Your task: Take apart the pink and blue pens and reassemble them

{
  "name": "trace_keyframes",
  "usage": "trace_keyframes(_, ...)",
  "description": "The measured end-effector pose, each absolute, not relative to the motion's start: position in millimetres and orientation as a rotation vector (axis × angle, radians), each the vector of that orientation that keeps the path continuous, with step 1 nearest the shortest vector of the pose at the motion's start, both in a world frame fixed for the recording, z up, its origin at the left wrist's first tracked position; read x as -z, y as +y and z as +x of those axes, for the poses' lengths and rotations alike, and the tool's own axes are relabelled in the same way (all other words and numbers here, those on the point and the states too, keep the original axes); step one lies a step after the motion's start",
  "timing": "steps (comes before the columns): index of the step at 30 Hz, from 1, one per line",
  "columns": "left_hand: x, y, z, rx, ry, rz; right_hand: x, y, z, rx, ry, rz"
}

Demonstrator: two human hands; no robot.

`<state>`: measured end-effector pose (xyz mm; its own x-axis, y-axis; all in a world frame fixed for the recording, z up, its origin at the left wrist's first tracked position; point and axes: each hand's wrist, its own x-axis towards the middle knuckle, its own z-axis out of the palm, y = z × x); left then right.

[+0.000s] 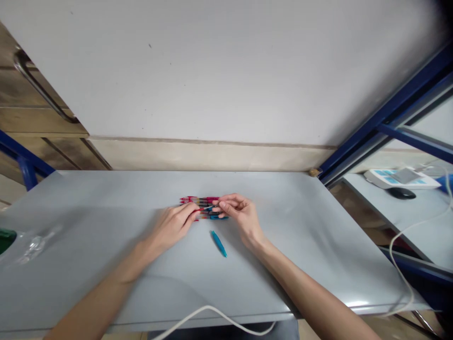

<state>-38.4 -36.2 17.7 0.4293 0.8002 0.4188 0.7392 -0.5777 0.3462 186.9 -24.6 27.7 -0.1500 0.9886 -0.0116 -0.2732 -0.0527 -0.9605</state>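
Observation:
Over the middle of the table, my left hand (179, 219) is closed on a slim red pen (201, 209), whose thin pale end points right. My right hand (242, 212) meets it from the other side, thumb and forefinger pinched at that pale end; what lies between these fingertips is too small to make out. Beneath and behind both hands lies a row of several pens (200, 199), red, dark and blue, partly covered by my fingers. Closer to me, a teal pen barrel (218, 244) rests alone at a slant.
The grey table (106, 203) backs onto a pale wall. Clear plastic wrap (33, 248) and a green object (6, 240) lie at the left edge. A white cable (208, 308) loops over the front edge. To the right stand a white device (399, 178) and a black mouse (401, 193).

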Motion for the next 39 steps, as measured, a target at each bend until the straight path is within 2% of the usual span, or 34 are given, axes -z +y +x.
trace_keyframes(18,-17,-39,-36,-0.808,1.373,2.59,-23,-29,182,-1.437,-1.175,-1.0)
trace_keyframes(27,-13,-38,-39,-0.807,1.369,2.588,-33,-30,184,-1.094,-1.538,-1.024)
trace_keyframes(30,-15,-36,-39,-0.824,1.387,2.551,-44,-22,197,-0.949,-1.568,-1.156)
trace_keyframes(32,-16,-35,-39,-0.843,1.389,2.536,-49,-19,206,-0.989,-1.741,-1.239)
trace_keyframes(35,-15,-34,-39,-0.859,1.393,2.52,-50,-22,212,-1.257,-2.214,-1.227)
trace_keyframes(39,-14,-34,-40,-0.86,1.433,2.522,-46,-36,204,-1.166,-2.498,-1.308)
